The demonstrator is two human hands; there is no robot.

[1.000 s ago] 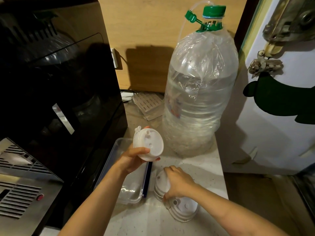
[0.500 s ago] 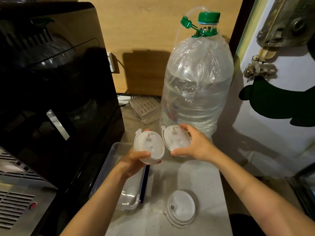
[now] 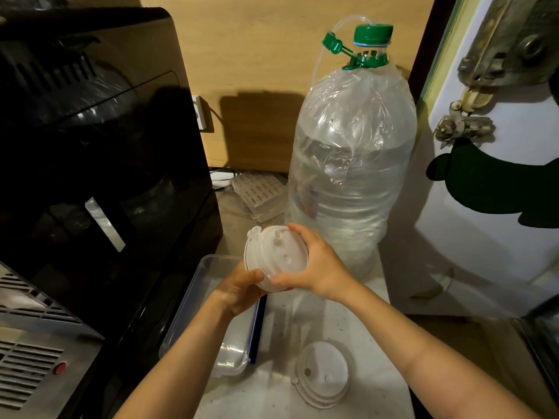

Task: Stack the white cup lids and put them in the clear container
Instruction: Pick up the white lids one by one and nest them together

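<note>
Since half a second ago, your right hand has carried its lid leftward and pressed it onto the one in your left hand, so two separate lids are now one stack.

Both hands are closed on that stack: left fingers cup it from below and on the left, right thumb and fingers pinch its right and near edge. You hold it tilted, top faces toward you, above the far end of the clear container.

That container sits on the counter below, and looks empty of lids.

One more lid lies flat on the counter, near and to the right, well apart from your hands. It probably needs adding before the stack goes in.

Farther right stands a large water bottle; a black machine fills the left.
</note>
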